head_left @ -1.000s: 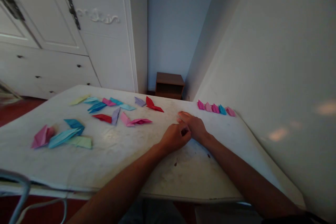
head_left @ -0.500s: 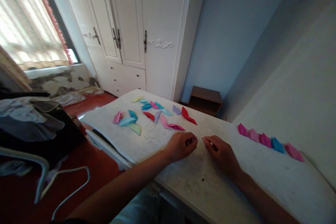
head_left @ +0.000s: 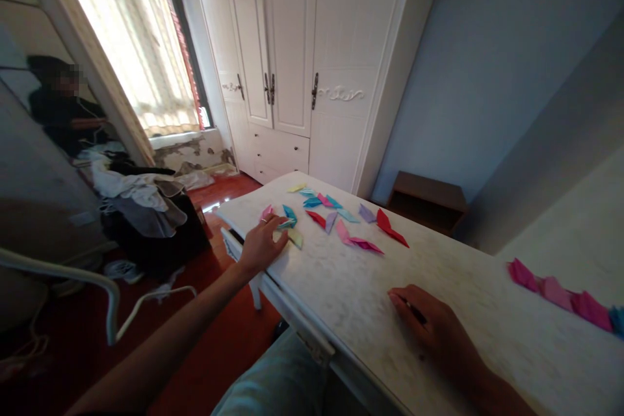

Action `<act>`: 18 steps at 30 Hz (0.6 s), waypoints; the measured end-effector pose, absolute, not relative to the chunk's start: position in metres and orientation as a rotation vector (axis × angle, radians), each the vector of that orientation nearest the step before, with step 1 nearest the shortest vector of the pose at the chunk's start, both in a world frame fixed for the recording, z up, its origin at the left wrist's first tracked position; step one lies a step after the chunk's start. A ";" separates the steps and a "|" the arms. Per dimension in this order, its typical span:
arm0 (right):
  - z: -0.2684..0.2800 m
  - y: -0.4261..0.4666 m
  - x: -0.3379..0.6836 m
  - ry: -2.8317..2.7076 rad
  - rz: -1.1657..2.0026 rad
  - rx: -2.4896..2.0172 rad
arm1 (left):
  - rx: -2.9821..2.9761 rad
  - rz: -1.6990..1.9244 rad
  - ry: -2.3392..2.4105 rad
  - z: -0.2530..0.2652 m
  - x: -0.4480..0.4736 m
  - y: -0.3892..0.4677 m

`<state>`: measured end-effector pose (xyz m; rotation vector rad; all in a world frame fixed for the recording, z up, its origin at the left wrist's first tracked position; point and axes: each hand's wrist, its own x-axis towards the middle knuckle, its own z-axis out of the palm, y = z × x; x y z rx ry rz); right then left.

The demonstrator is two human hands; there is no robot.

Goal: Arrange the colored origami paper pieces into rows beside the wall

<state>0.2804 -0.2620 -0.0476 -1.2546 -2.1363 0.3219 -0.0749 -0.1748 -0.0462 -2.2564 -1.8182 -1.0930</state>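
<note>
My left hand [head_left: 263,244] reaches over the left group of folded paper pieces, thumb and fingers apart. Its fingertips are at a light blue folded paper and partly cover it; whether they touch it I cannot tell. Around them lie a pink folded paper [head_left: 266,212], a darker blue folded paper [head_left: 289,215] and a light green folded paper [head_left: 295,238]. My right hand [head_left: 433,325] is low over the table's near side, fingers curled together, with no paper visible in them.
More folded papers lie mid-table, among them a red one [head_left: 390,227] and a magenta one [head_left: 366,246]. A row of pink and blue folded pieces [head_left: 556,291] stands along the right wall. A wardrobe [head_left: 341,65], a brown cabinet [head_left: 429,192] and a clothes-covered chair [head_left: 146,208] surround the white table [head_left: 341,292].
My left hand has moved left from mid-table to the left group of papers, and its fingers have opened. My right hand stays curled near the table. The view has turned left.
</note>
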 end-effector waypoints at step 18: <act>-0.052 -0.258 0.283 -2.164 0.343 -1.255 | -2.379 -0.771 -1.882 -0.041 -0.114 -0.146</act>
